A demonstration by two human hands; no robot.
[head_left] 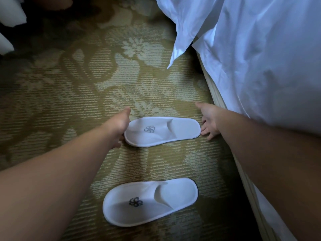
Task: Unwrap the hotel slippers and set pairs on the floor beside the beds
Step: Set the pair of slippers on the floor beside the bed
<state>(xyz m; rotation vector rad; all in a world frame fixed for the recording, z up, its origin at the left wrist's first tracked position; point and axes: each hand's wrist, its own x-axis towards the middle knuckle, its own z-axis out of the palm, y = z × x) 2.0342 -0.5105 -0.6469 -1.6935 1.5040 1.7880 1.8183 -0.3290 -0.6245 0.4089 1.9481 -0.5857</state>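
Slipper of white cloth (162,131), left hand (119,126) gripping toe, right hand (209,120) open at heel, twin slipper (150,200) nearer, white bedsheet (251,58) beside.

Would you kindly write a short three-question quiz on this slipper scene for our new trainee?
1. True or false: both white fabric slippers with grey logos, the far slipper and the near slipper, lie flat on the patterned olive carpet.
2. The left hand and the right hand touch: A the near slipper; B the two ends of the far slipper; C the bedding.
3. Fill in: the bed with white linen stands on the person's ____ side.
Key: 1 true; 2 B; 3 right.
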